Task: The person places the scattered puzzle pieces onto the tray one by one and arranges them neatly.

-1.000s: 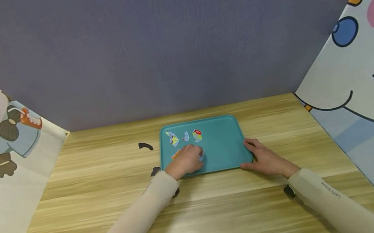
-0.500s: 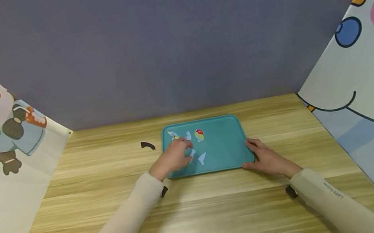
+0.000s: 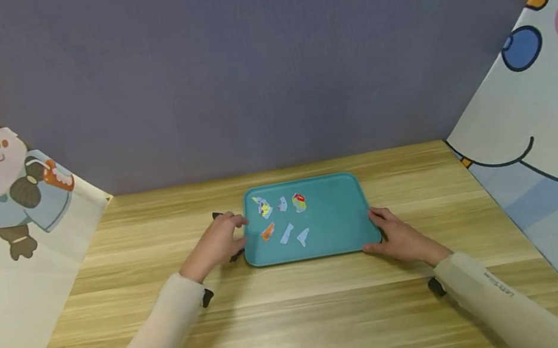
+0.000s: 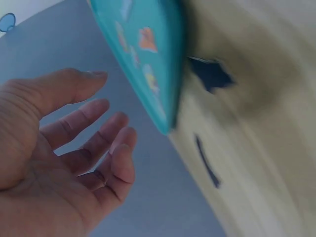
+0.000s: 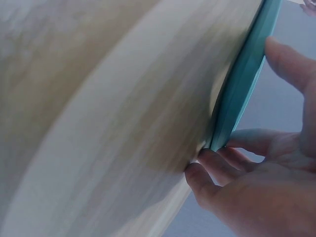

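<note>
A teal tray [image 3: 339, 213] lies on the wooden table, with several small, flat, irregular pieces in two rows on its left half. Among them are an orange piece [image 3: 268, 232], a red and yellow piece [image 3: 299, 202] and a pale blue piece [image 3: 303, 237]. My left hand [image 3: 215, 240] is just off the tray's left edge, fingers loosely bent and holding nothing. Beneath it lie a jagged dark piece [image 4: 212, 74] and a thin curved dark piece [image 4: 206, 162]. My right hand [image 3: 399, 237] grips the tray's near right corner between thumb and fingers.
A grey-blue panel [image 3: 263, 68] rises behind the table [image 3: 303, 338]. Printed cartoon panels stand at the left [image 3: 9, 178] and right [image 3: 546, 116]. Each forearm wears a pale sleeve and a black wrist device.
My left hand has moved left from over the tray to beyond its left edge, uncovering the orange and pale blue pieces in the lower row. My right hand stays at the corner.
</note>
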A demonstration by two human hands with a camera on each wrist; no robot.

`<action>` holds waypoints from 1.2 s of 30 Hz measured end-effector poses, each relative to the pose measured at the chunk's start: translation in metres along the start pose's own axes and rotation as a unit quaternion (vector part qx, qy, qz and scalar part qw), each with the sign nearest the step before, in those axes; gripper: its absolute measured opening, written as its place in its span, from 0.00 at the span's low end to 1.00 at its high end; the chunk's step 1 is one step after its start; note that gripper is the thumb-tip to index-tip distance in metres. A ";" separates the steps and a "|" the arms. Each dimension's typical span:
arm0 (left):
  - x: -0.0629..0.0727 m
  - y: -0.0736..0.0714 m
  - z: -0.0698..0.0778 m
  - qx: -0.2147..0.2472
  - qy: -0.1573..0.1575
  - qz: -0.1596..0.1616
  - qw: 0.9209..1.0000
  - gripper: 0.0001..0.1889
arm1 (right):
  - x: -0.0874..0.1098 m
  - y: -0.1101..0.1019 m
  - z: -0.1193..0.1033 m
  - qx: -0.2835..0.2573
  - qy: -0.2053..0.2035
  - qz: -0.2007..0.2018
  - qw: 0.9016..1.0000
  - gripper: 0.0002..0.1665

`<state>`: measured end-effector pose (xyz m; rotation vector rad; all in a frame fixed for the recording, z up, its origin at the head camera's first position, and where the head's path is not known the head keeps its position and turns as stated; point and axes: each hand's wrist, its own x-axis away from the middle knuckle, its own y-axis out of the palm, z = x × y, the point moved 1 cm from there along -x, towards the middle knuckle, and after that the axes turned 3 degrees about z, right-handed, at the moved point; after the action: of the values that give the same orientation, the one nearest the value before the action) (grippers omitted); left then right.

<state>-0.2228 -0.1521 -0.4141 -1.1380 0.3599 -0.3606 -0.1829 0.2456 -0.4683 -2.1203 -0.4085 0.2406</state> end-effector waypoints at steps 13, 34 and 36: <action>0.015 0.015 -0.025 -0.013 -0.020 -0.047 0.999 0.21 | 0.000 0.000 0.001 0.000 0.009 -0.005 1.000 0.55; 0.006 0.026 -0.031 -0.015 -0.052 -0.067 0.996 0.16 | 0.000 0.001 0.000 0.004 0.007 -0.001 1.000 0.55; 0.006 0.025 -0.031 -0.014 -0.058 -0.067 0.996 0.16 | 0.000 0.001 0.000 0.004 0.007 -0.001 1.000 0.54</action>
<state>-0.2289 -0.1707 -0.4496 -1.2090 0.1872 -0.4061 -0.1828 0.2454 -0.4690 -2.1120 -0.4015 0.2265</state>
